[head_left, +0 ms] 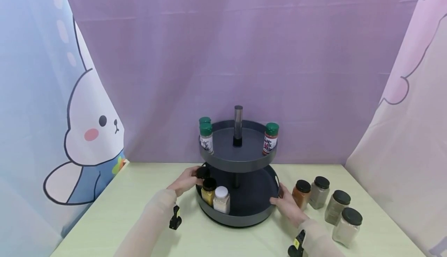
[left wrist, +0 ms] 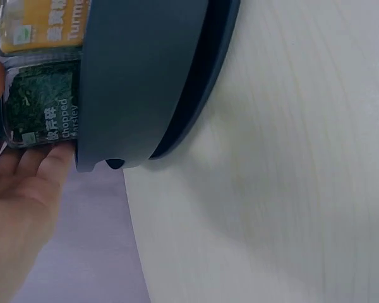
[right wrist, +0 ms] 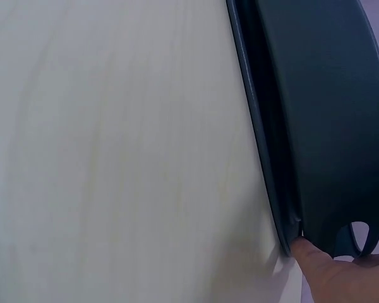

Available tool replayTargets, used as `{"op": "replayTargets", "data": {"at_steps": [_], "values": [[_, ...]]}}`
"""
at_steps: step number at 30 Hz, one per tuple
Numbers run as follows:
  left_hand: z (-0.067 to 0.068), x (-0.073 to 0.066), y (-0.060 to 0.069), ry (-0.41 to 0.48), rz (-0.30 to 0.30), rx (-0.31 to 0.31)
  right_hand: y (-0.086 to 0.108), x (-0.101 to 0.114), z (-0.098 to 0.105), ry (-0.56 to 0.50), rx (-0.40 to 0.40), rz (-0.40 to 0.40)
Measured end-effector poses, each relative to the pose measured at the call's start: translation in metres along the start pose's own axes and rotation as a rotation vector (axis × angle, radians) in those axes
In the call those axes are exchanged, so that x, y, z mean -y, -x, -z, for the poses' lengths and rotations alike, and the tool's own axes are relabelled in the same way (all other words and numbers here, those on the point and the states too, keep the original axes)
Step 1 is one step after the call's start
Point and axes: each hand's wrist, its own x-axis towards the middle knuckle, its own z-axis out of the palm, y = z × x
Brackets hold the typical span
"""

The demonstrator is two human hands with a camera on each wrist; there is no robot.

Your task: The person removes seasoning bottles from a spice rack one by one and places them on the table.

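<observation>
On the two-tier rack (head_left: 237, 221), you have three green-capped bottles (head_left: 270, 142) above; below, at its left, one yellow turmeric jar (head_left: 208, 197) and one white-capped jar (head_left: 221, 203) of pale contents. Your left hand (head_left: 185, 181) grips one chopped parsley jar (left wrist: 41, 104) at the rack's left edge. Your right hand (head_left: 288, 206) touches its right side, finger curl unclear. Four black-lidded jars (head_left: 319, 195) stand right of the rack.

1. The left sleeve (head_left: 151, 214) is long, plain and pale cream, with a soft-looking cuff near the wrist.
2. The right sleeve (head_left: 316, 235) matches in pale colour.
3. A small black device (head_left: 175, 221) with a rounded lower end and a yellow patch (head_left: 178, 213) sits at the left wrist.
4. A similar black, yellow-marked unit (head_left: 295, 251) sits at the right.
5. The left hand (head_left: 185, 181) and right hand (head_left: 289, 204) are bare.
</observation>
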Motion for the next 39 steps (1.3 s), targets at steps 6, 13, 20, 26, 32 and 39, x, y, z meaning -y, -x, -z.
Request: {"op": "replayTargets", "data": {"at_steps": [6, 13, 20, 26, 32, 39], "values": [[0.002, -0.012, 0.003, -0.018, -0.001, -0.042, 0.002, 0.000, 0.000, 0.012, 0.010, 0.004], [0.008, -0.020, 0.004, -0.039, 0.014, -0.061, 0.004, 0.001, 0.000, 0.003, 0.047, 0.002], [0.017, -0.030, 0.005, -0.043, 0.018, -0.044, 0.004, 0.000, 0.000, -0.026, 0.071, 0.008], [0.027, -0.038, 0.007, -0.034, -0.006, -0.042, 0.005, -0.001, 0.003, -0.036, 0.077, 0.023], [0.042, -0.037, 0.014, -0.083, 0.023, -0.088, 0.006, 0.000, 0.003, -0.032, 0.074, 0.021], [0.058, -0.022, 0.029, -0.098, 0.076, -0.163, 0.005, 0.000, 0.003, -0.043, 0.083, 0.039]]}}
